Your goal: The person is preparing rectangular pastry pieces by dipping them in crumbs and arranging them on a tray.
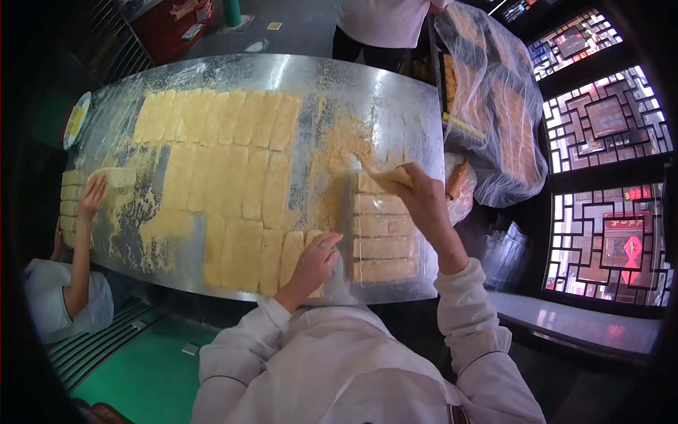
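Metal, grey and strewn with fine crumbs (339, 152), is shown in the surface of a table (409, 92). A thin pale piece (383, 178) is pinched by the right hand (421, 194), thumb and fingers closed on one end, which is concealed by them; it is held over the far end of a clear plastic pack (421, 263), near the surface's right edge, and whether the two touch cannot be told. The left hand (311, 261) is placed, fingers extended and close together, at the near right corner of the array of yellow slabs (233, 177); its palm is hidden, and whether anything is gripped cannot be told. At the surface's left end, a co-worker's hand (92, 198) is laid on a whitish flat object (120, 177) of unclear kind. Beyond the far edge, a second person (385, 25) is cut off by the view. Five oblong blocks (385, 226) are contained in the pack in one column. Three rows are formed by the slabs, which are flat, floury and butted together; some seams are too blurred for counting. One plate (68, 141) is set at the far left corner. Beyond the right edge, browned goods are covered by a crumpled, translucent sheet (519, 92).
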Demonstrator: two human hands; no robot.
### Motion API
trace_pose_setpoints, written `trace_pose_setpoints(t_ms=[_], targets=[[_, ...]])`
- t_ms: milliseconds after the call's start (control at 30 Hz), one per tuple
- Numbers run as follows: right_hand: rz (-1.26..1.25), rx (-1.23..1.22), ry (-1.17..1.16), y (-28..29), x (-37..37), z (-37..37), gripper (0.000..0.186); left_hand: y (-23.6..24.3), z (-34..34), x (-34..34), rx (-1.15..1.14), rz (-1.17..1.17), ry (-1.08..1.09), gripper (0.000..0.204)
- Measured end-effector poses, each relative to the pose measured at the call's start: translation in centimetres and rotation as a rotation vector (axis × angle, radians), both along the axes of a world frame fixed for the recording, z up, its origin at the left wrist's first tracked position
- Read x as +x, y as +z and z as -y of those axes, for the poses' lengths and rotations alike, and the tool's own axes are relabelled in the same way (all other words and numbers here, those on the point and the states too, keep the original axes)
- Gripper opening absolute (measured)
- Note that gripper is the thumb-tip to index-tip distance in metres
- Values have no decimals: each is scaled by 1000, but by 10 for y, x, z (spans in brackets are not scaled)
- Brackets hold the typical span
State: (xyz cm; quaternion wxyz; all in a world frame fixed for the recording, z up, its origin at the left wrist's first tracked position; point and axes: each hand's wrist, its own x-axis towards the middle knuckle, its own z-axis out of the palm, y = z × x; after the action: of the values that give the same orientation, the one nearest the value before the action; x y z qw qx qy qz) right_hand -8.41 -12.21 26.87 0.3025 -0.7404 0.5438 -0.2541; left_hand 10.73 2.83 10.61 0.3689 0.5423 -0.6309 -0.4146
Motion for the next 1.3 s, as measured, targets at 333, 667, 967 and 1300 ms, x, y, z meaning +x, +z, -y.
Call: trace_pose_setpoints(t_ms=[333,667,967,1300], targets=[[265,161,-175,-52,-90,-8,21,-38,70,-69,261,86,276,52],[959,613,-380,-181,-124,-15,28,-41,74,-78,210,199,318,55],[853,810,-166,-175,-104,14,36,-27,78,-70,257,229,268,52],[840,655,-201,-187,-120,14,49,-10,88,-113,-200,764,-28,76]])
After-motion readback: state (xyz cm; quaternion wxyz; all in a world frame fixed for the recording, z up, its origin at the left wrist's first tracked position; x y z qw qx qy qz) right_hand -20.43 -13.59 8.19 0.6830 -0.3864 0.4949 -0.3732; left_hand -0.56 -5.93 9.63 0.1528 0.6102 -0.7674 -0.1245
